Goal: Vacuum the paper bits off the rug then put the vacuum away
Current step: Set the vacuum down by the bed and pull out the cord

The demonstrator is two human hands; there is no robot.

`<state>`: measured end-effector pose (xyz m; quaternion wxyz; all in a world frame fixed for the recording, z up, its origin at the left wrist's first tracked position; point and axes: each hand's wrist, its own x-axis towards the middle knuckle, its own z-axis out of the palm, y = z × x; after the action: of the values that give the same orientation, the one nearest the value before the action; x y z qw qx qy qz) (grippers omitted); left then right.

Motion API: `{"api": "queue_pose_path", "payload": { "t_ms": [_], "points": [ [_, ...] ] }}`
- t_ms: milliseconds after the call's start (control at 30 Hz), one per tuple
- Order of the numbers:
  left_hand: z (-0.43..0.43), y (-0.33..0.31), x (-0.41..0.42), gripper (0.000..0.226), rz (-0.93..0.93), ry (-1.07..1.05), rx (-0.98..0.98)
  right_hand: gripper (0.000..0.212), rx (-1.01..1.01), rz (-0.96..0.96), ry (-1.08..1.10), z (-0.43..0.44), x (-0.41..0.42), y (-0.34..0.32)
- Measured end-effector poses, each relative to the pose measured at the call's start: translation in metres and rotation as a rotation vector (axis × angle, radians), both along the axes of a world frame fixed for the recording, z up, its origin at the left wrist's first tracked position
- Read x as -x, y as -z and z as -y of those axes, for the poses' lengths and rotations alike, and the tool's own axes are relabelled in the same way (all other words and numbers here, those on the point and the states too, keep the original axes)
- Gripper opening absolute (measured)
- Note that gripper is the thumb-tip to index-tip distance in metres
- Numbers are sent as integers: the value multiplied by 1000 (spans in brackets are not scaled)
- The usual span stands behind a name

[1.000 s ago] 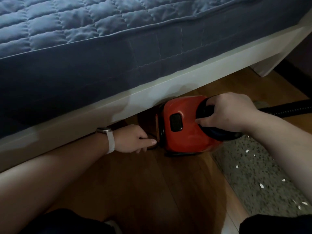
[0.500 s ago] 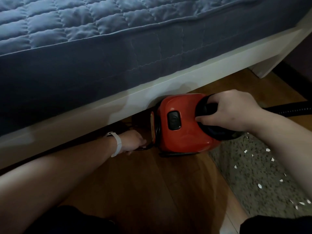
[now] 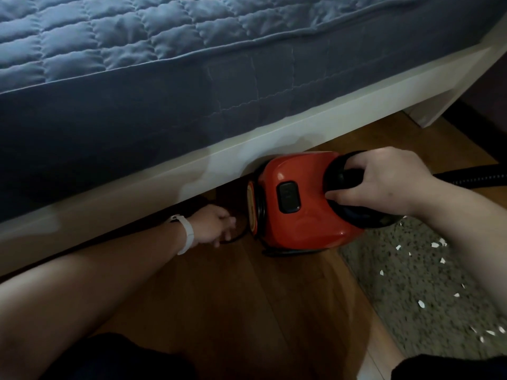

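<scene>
Gripping black handle (image 3: 346, 179), right hand (image 3: 384, 182); vacuum (image 3: 296, 226) glossy red, boxy.

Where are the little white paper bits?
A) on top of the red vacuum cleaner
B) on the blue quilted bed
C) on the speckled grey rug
C: the small white paper bits lie scattered on the speckled grey rug, beside the red vacuum cleaner.
</scene>
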<state>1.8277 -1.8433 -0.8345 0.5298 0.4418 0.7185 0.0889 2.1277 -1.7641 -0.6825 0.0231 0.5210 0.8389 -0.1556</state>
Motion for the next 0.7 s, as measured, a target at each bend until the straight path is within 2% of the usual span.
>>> {"api": "queue_pose_path", "payload": {
  "t_ms": [33, 100, 200, 267, 333, 467, 533, 633, 700],
  "points": [
    [-2, 0, 1, 13, 40, -129, -33, 42, 10, -15, -2, 1, -1, -1],
    [-10, -4, 1, 15, 114, -291, -130, 32, 34, -27, -10, 2, -3, -4],
    [-24, -22, -4, 19, 301, -383, -282, 37, 55, -6, -14, 3, -2, -2],
    [-29, -36, -6, 25, 468, -356, -320, 43, 60, 21, -13, 4, 1, 2],
    [-28, -49, -8, 30, 609, -230, -319, 46, 70, 43, -11, 4, 3, 6],
    [-17, -66, -18, 47, 732, 0, -247, 48, 85, 50, 17, 1, 3, 6],
    [-13, -70, -25, 54, 662, 135, -209, 44, 66, 48, 45, 0, 2, 4],
    [-10, -67, -36, 49, 234, 447, -116, 40, 21, 41, 77, -3, 1, 2],
    [-5, -51, -40, 45, -15, 554, -38, 35, -5, 29, 89, -4, 0, 0]
  ]
}}
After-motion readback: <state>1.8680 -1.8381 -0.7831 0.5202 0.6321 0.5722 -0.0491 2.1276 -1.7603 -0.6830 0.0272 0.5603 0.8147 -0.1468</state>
